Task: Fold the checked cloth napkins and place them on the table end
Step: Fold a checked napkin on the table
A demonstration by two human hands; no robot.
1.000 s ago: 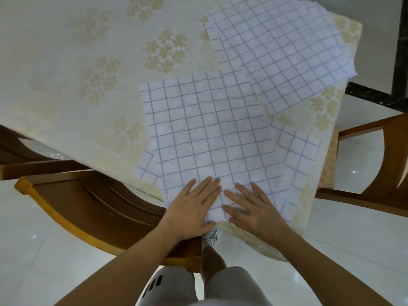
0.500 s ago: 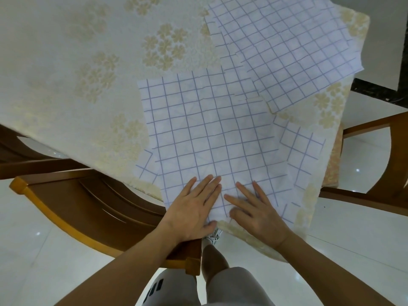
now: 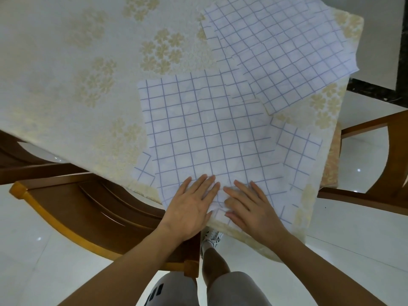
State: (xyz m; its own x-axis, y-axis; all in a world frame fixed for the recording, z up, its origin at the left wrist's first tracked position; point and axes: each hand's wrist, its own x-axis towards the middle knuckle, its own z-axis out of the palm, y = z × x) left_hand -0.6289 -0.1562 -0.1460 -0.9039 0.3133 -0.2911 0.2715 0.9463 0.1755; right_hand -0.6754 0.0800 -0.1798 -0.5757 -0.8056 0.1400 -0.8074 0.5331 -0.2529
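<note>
Left hand and right hand side by side, fingers straight, pressing flat on near napkin; stacked napkins well beyond fingertips.

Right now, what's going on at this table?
A person is working on a checked napkin at the near edge of the table. The left hand and right hand press flat on its near edge, side by side. More checked napkins lie overlapped toward the far corner.

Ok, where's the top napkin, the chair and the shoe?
Top napkin [image 3: 207,133], head view, its middle.
Chair [image 3: 92,208], head view, the curved wooden back.
Shoe [image 3: 210,237], head view, the laces.
</note>
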